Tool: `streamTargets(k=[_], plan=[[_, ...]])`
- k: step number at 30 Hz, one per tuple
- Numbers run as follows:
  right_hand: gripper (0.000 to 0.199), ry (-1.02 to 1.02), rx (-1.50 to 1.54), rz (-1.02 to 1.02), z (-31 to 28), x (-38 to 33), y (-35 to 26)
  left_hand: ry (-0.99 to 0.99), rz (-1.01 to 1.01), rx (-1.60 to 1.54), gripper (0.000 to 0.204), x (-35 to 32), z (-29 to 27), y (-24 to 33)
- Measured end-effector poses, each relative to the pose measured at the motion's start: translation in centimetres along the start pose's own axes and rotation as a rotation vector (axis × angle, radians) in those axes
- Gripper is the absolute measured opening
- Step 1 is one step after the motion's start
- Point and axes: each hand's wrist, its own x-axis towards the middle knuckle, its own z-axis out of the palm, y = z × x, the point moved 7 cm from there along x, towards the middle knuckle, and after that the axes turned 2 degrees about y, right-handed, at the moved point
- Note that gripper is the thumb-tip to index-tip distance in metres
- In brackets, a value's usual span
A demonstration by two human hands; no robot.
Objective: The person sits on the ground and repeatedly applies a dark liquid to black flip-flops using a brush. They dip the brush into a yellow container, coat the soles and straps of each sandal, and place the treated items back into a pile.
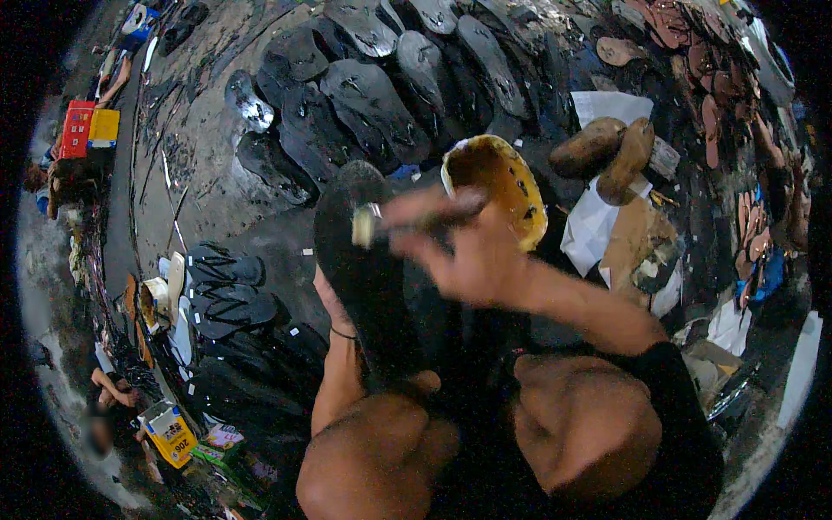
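Note:
Upright before me is a black shoe sole [347, 260], held from beneath by my left hand [328, 299]; most of those fingers are hidden behind it. My right hand [464, 251], smeared by motion, is closed round the handle of a brush [366, 224]. Its pale bristle end lies over the upper part of the sole. Just beyond the right hand, a yellowish cut-open container [536, 199] with a brown, stained inside is partly covered by the hand and wrist.
Many black soles [373, 100] lie across the floor ahead. Black strapped sandals [225, 295] sit at left. Brown wooden foot forms [589, 147] rest on white paper [611, 106] at right, with brown soles [711, 130] beyond. A yellow box [169, 438] stands at lower left.

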Motion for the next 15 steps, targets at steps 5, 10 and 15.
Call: streamTargets(k=[5, 10, 15], plan=[[0.017, -0.043, -0.082, 0.122, -0.1, 3.0, 1.1, -0.287, -0.108, -0.306, 0.051, -1.1, 3.3, -0.8], [0.021, 0.037, 0.201, 0.104, -1.2, 2.6, 4.0, -0.087, -0.071, -0.308, 0.055, -0.6, 1.5, -0.1], [0.022, -0.424, 0.423, 0.237, 4.1, -7.7, 2.6, 0.385, -0.114, -0.057, 0.054, 1.4, -7.5, -2.0]])
